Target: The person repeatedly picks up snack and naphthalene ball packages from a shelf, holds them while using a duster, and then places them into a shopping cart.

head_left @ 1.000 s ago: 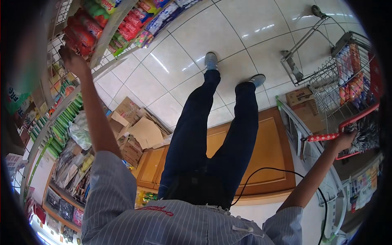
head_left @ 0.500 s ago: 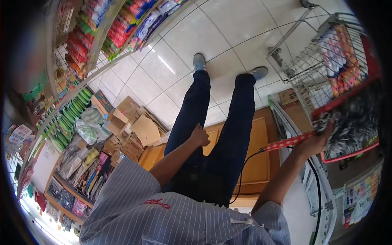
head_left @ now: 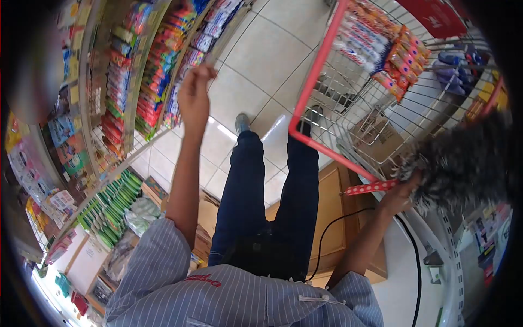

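My left hand [head_left: 194, 101] is raised over the aisle beside the packed shelf, its fingers loosely bent and slightly apart, with nothing visible in them. On the other side, my right hand [head_left: 400, 197] grips a duster with a shaggy grey-and-black head [head_left: 460, 169] and a red handle with white dots [head_left: 366, 188]. The fluffy head partly covers the fingers. Just ahead of that hand is a wire shopping cart with a red rim bar [head_left: 311, 90]. Inside it lie white-and-blue packs [head_left: 359, 41] and orange-red packets [head_left: 402, 60].
Shelves of colourful packets [head_left: 155, 73] run along the left. Green packs [head_left: 111, 210] and cardboard boxes stand below them. A wooden cabinet [head_left: 329, 218] is behind my legs. A black cable [head_left: 417, 261] hangs at the right. Pale tiles [head_left: 245, 76] cover the floor.
My left hand has risen from near my thigh to beside the shelf. The cart sits closer in view, its red bar now ahead of my legs. My right hand still holds the duster.
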Available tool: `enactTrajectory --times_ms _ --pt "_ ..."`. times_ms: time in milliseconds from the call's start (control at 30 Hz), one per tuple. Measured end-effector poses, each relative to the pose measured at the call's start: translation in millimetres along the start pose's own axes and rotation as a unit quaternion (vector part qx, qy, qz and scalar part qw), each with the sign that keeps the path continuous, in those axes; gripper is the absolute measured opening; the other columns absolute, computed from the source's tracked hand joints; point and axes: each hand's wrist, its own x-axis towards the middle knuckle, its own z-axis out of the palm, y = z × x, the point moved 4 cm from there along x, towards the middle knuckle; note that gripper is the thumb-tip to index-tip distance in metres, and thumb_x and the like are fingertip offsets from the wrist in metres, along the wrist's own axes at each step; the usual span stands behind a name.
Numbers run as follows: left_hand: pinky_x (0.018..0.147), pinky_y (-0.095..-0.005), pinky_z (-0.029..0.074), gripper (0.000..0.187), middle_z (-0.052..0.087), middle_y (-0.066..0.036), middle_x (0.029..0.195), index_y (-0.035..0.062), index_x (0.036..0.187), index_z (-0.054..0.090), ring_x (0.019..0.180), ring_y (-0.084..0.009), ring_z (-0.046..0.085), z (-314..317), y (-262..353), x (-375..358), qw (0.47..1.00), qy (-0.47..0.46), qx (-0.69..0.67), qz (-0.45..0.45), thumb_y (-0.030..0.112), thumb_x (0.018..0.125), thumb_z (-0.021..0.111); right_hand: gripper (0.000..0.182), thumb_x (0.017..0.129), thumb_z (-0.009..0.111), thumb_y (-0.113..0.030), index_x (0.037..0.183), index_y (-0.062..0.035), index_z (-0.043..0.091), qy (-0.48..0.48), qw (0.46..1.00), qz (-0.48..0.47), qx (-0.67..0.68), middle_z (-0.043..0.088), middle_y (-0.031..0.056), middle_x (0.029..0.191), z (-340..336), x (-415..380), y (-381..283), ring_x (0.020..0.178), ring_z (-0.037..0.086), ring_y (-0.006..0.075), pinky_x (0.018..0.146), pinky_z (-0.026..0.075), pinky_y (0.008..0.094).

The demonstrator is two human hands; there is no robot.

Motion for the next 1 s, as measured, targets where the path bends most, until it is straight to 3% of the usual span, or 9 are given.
enactTrajectory --times_ms 133,267,333,400,467,533,633,833,1000 --pt "0.076 -0.0253 0.044 0.018 0.062 -0.007 0.084 -0.0018 0.097 0.058 0.08 -0.0129 0.058 88.6 131.2 37.9 0.976 -0.053 0.049 0.207 0.011 0.09 0.048 0.039 0.08 0.064 -0.01 0.11 0.0086 0.05 -0.01 0.993 -0.106 -0.051 0.052 0.0148 0.12 14.4 7.9 -32.6 0.103 0.051 0.0242 0.095 0.034 0.0326" --pt "0.077 -0.0268 0.046 0.023 0.063 -0.009 0.094 0.0009 0.107 0.058 0.085 -0.0128 0.06 207.2 181.3 36.7 0.877 -0.29 0.144 0.354 0.009 0.09 0.045 0.042 0.074 0.071 -0.012 0.104 0.0108 0.053 -0.064 0.964 -0.204 -0.157 0.056 0.0187 0.111 -2.2 11.3 4.7 0.099 0.054 0.0251 0.091 0.037 0.0341" --pt "0.079 -0.0299 0.046 0.025 0.063 -0.011 0.097 0.0041 0.109 0.057 0.089 -0.0184 0.06 266.6 156.6 40.5 0.862 -0.384 0.144 0.298 0.016 0.09 0.046 0.038 0.075 0.069 -0.01 0.102 0.0116 0.054 -0.034 0.879 -0.342 -0.331 0.058 0.0182 0.108 -4.1 7.4 3.2 0.097 0.055 0.0258 0.088 0.039 0.0345" --pt "0.083 -0.0356 0.044 0.032 0.061 -0.014 0.101 0.0047 0.11 0.057 0.095 -0.0279 0.058 307.6 122.7 36.3 0.8 -0.452 0.324 0.226 0.026 0.089 0.046 0.036 0.077 0.067 -0.01 0.102 0.0119 0.054 -0.014 0.995 -0.092 -0.042 0.058 0.0179 0.108 -3.9 19.0 -1.3 0.097 0.055 0.0271 0.088 0.039 0.0347" --pt "0.087 -0.0382 0.042 0.039 0.059 -0.017 0.104 0.0047 0.112 0.056 0.099 -0.0341 0.055 343.2 62.1 42.7 0.709 -0.531 0.447 0.125 0.033 0.086 0.047 0.042 0.083 0.06 -0.019 0.108 0.0128 0.049 -0.035 0.967 -0.172 -0.185 0.052 0.0202 0.117 -7.5 11.7 30.6 0.107 0.049 0.0283 0.096 0.033 0.0352" --pt "0.089 -0.0386 0.042 0.041 0.057 -0.018 0.108 0.0054 0.116 0.053 0.102 -0.0329 0.053 367.7 9.6 52.4 0.688 -0.531 0.488 0.081 0.031 0.084 0.048 0.04 0.083 0.057 -0.02 0.108 0.0113 0.05 -0.092 0.899 -0.291 -0.313 0.051 0.0203 0.118 -12.8 1.6 49.0 0.108 0.048 0.0295 0.097 0.031 0.037" --pt "0.091 -0.0382 0.041 0.045 0.051 -0.02 0.116 0.004 0.12 0.048 0.108 -0.0333 0.05 377.4 -25.8 59.4 0.806 -0.391 0.43 0.108 0.026 0.081 0.053 0.017 0.08 0.054 -0.005 0.092 0.0026 0.061 -0.136 0.872 -0.372 -0.288 0.06 0.0168 0.104 -12.4 -4.3 46.9 0.097 0.057 0.034 0.088 0.042 0.045" --pt "0.093 -0.0401 0.039 0.05 0.045 -0.016 0.12 0.0056 0.119 0.046 0.115 -0.0304 0.042 370.4 -92.2 53.0 0.779 -0.322 0.47 0.26 0.014 0.073 0.062 0.024 0.083 0.052 -0.005 0.105 0.0039 0.055 -0.116 0.868 -0.387 -0.288 0.054 0.0233 0.112 -11.7 -1.0 29.8 0.101 0.053 0.0381 0.093 0.038 0.0443" --pt "0.099 -0.0429 0.031 0.055 0.044 -0.016 0.12 0.0062 0.121 0.044 0.116 -0.0306 0.04 373.3 -87.0 44.4 0.758 -0.364 0.48 0.25 0.022 0.072 0.065 0.02 0.082 0.052 0.0 0.101 0.0043 0.055 -0.147 0.881 -0.367 -0.259 0.057 0.0228 0.106 -9.2 0.6 20.0 0.094 0.056 0.0391 0.087 0.042 0.0461"
